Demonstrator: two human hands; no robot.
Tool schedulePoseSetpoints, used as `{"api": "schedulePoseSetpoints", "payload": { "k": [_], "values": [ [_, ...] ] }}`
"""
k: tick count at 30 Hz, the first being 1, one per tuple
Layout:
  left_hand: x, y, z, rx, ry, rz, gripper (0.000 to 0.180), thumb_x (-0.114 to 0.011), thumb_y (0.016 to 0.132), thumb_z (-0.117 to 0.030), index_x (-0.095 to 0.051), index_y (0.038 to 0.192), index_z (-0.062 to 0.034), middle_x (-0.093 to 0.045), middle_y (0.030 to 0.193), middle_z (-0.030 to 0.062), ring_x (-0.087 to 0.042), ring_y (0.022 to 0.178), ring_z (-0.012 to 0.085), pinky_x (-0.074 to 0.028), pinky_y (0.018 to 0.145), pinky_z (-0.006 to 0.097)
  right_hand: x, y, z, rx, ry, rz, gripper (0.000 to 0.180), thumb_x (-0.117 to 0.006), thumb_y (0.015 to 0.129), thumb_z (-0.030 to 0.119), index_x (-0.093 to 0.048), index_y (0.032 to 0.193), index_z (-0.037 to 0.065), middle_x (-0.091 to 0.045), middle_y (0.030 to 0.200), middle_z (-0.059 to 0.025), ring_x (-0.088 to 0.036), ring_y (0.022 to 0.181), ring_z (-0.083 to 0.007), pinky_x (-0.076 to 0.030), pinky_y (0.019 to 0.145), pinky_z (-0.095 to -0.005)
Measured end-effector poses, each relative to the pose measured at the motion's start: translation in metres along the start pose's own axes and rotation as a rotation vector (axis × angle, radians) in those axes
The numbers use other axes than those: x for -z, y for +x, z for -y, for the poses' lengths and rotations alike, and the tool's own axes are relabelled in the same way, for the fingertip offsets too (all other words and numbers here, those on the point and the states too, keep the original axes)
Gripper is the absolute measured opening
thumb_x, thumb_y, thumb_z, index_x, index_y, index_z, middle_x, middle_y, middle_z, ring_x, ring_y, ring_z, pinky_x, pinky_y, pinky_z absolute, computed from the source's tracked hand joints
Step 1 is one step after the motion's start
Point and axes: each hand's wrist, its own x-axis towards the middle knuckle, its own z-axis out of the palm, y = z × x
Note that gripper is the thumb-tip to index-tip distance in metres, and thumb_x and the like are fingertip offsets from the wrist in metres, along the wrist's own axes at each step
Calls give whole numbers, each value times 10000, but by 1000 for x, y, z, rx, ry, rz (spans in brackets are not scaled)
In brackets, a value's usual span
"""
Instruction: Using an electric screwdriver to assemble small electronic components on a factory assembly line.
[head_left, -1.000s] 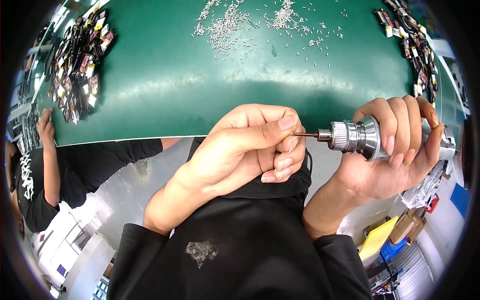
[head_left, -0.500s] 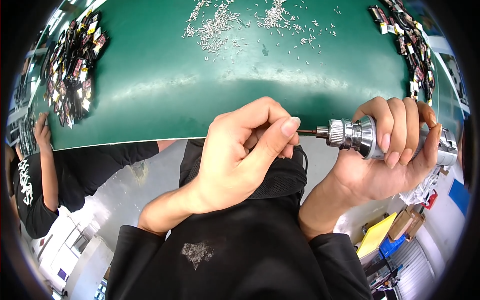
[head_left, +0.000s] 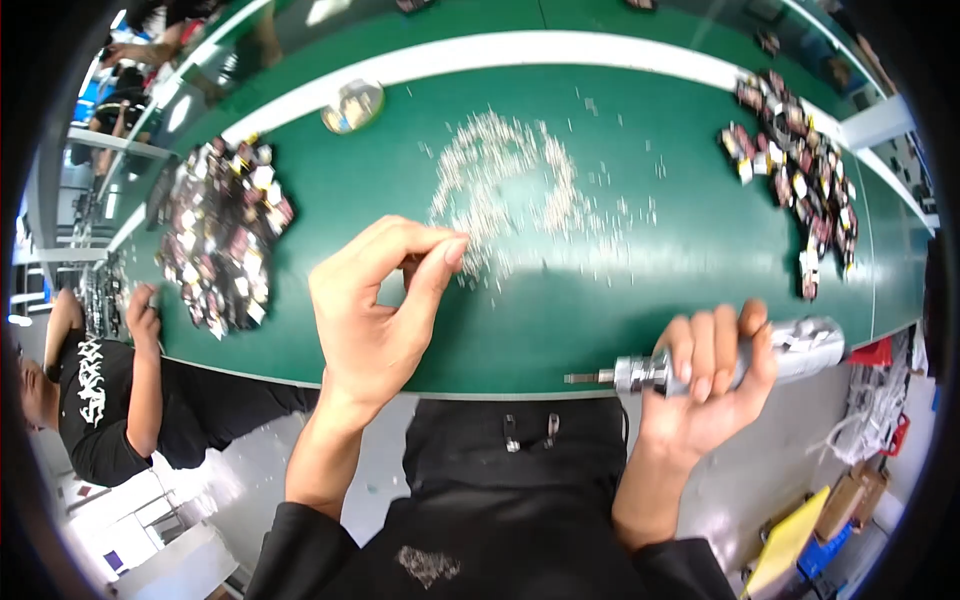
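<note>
My right hand (head_left: 715,360) is wrapped around a silver electric screwdriver (head_left: 800,350) near the table's front edge. The screwdriver lies almost level, and its thin bit (head_left: 592,378) points left. Blur hides whether anything sits on the bit's tip. Over the table, my left hand (head_left: 375,305) has thumb and forefinger pinched together at the near left side of a scattered pile of small silver screws (head_left: 495,150). Whatever is between those fingertips, if anything, is too small to make out.
Heaps of small dark parts with pale labels lie left (head_left: 228,235) and right (head_left: 795,180) on the green table (head_left: 350,185). A small round container (head_left: 353,106) stands by the white rail at the back. Another person (head_left: 120,390) sits at the left, one hand at the table.
My left hand has left the screwdriver's bit and moved left and forward to the screws. The screwdriver, still in my right hand, sits lower in view. The view now takes in more of the table's far side.
</note>
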Motion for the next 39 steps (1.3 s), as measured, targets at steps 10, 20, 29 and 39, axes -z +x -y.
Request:
{"api": "schedulePoseSetpoints", "payload": {
  "k": [10, 20, 29, 39],
  "values": [
    [26, 223, 123, 93, 734, 15, 361, -585, 853, -320, -592, 997, 11, -655, 809, 187, -637, 802, 335, -488, 733, 396, 10, -13, -15, -82, -45, 65, 96, -435, 932, 147, -406, 870, 79, -337, 517, 17, -332, 415, -83, -358, 471, -260],
    [-3, 250, 156, -169, 963, 143, 329, -503, 798, -100, -588, 1082, 41, -600, 981, 237, -572, 924, 381, -458, 868, 431, 18, -14, -13, -143, -26, 99, 76, -426, 921, 149, -425, 909, 74, -371, 536, -16, -379, 440, -127, -380, 513, -297],
    [-2, 133, 56, -314, 385, 232, 354, -528, 817, -32, -603, 1163, -36, -601, 1126, 155, -594, 912, 276, -483, 781, 318, 22, -11, -5, -159, -29, 131, 96, -436, 921, 170, -429, 893, 79, -355, 520, 4, -366, 431, -104, -376, 493, -274],
    [-31, -41, -12, -533, 269, 506, 450, -644, 596, 83, -592, 1043, 74, -591, 1089, 160, -585, 878, 297, -511, 721, 363, 27, -40, 5, -240, -35, 69, 99, -441, 909, 181, -451, 888, 85, -358, 501, 16, -360, 404, -100, -372, 478, -276]
  ]
}}
